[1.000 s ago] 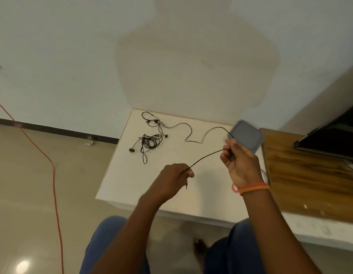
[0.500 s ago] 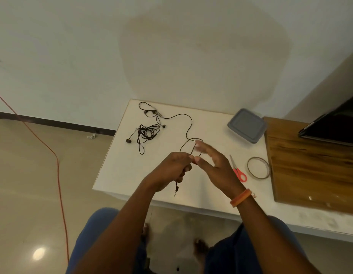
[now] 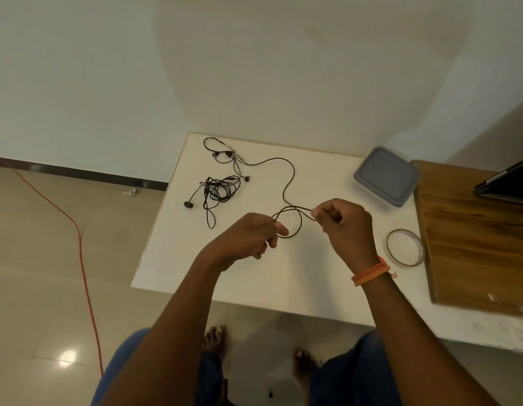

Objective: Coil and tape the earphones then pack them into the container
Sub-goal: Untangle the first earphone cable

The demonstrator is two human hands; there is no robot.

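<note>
Two hands, left (image 3: 251,235) and right (image 3: 346,225), are pinching the thin earphone cable (image 3: 289,183) mid-frame above the white surface (image 3: 178,259); being light and limp, it is judged best held at each loop crossing.

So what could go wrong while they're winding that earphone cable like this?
The cable trails from the hands back to earbuds lying beside a second tangled earphone set; pulling in more slack might drag or snag that bundle. The loop between the left hand and right hand is only pinched, so it may spring open before the tape roll is reached.
</note>
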